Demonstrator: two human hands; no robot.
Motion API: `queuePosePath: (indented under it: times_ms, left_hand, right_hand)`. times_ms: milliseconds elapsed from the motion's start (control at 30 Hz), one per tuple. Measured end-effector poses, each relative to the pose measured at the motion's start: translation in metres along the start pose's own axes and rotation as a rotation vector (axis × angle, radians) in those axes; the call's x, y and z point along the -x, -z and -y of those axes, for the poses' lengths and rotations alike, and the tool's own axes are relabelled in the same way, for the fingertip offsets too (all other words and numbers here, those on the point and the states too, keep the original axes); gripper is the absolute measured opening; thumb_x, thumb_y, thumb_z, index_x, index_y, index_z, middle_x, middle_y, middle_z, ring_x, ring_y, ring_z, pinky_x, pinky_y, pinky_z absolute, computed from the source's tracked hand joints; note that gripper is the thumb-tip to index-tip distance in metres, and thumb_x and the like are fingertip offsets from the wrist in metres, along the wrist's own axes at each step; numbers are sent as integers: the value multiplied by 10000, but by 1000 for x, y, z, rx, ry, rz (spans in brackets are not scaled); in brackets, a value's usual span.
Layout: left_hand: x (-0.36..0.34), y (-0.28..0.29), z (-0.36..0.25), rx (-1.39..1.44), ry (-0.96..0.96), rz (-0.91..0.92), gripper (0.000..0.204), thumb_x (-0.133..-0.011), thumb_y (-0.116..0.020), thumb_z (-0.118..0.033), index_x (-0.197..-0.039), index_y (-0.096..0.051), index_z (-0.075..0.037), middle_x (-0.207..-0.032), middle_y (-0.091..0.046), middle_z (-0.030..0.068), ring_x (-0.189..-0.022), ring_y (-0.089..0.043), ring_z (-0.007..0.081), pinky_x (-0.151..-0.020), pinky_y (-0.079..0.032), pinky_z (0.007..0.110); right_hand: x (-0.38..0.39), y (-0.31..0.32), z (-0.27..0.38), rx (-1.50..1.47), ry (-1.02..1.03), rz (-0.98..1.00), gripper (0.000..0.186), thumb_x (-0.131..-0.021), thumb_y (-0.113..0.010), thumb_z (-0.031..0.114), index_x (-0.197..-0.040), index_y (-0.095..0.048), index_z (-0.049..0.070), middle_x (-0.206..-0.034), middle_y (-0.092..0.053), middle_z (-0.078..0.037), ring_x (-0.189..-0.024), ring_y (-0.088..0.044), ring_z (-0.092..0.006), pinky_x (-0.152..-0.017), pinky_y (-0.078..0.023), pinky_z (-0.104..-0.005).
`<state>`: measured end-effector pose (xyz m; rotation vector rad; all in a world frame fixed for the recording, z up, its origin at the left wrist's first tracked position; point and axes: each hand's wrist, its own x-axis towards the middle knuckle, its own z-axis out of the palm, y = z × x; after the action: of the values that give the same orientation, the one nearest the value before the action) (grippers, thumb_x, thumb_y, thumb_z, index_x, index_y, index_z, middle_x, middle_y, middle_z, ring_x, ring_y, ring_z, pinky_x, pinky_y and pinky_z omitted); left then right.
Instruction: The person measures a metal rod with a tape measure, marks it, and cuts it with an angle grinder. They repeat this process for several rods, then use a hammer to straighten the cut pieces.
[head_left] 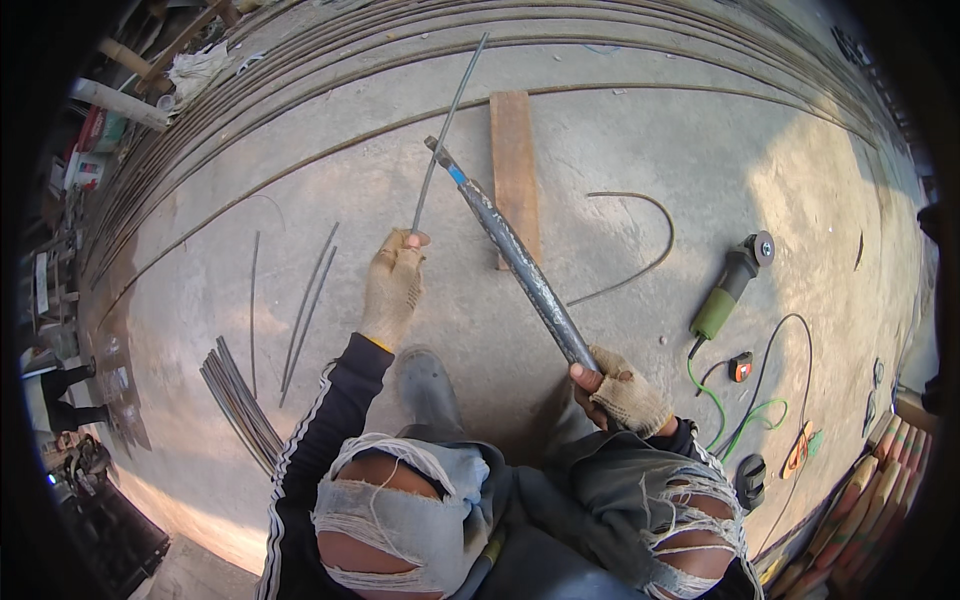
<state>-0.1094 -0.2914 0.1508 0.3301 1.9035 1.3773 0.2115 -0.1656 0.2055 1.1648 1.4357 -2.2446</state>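
My left hand (396, 285), in a worn beige work glove, is closed on the lower end of a thin steel rod (458, 105) that slants up and away. My right hand (622, 392), gloved the same way, grips the near end of a long dark bending bar (520, 262) with worn paint and a blue band near its head. The bar's notched head (434, 146) meets the rod partway along its length; whether the rod sits inside the notch is hard to make out. Under that crossing area, to the right, lies a flat rusty steel plate (513, 150).
Long steel bars (340, 148) run across the far floor. Cut rods (240, 405) lie bundled at left, with several loose rods (308, 315) beside them. A hooked rod (668, 235) lies right of the plate. Farther right are a green angle grinder (722, 298), its cord and a tape measure (740, 367).
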Motion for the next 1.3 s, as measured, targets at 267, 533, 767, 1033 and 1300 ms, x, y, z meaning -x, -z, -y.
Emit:
queuePosePath:
  times_ms: [267,533,767,1033,1300]
  left_hand:
    - [4,1,2,53,-3,28,340,-1136,-547,-386,-1144,-664,-66,-776,-477,-66,-599,-430,25,-535,-381,226]
    - [-33,37,-8,-243,-76,319,288,-1116,-564,-345,-1138,-648,-71,-760,-500,0,-623,-521,107,-619,-463,310]
    - [-91,109,10,-1158,-498,220,292,-1063,-641,-297,-1264,-703,-94,-998,-719,108,-989,-697,289,-905,-526,416]
    - [-121,102,48,-1038,-375,-311,218,-1010,-707,-294,-1072,-715,-85,-998,-740,86,-994,-719,297,-876,-546,429]
    - [-108,-30,86,204,366,-54,411,-1039,-699,-455,-994,-672,-47,-806,-678,63,-604,-671,177,-511,-544,298]
  right_hand:
    - [4,-4,2,12,-21,-24,462,-1063,-670,516,-1151,-574,72,-622,-532,21,-446,-469,-66,-420,-343,-239]
    - [0,4,-6,106,28,-88,431,-1054,-692,501,-1064,-569,88,-661,-525,22,-472,-505,-93,-443,-385,-279]
    - [11,24,-50,364,-17,-339,414,-1039,-726,442,-935,-541,87,-638,-520,-7,-473,-497,-111,-453,-397,-305]
    - [32,14,-74,517,-69,-569,442,-1021,-739,430,-909,-577,34,-703,-574,-143,-682,-598,-318,-648,-462,-462]
    - [20,7,-96,549,-26,-642,438,-1017,-732,445,-935,-601,35,-711,-572,-121,-686,-535,-284,-657,-440,-465]
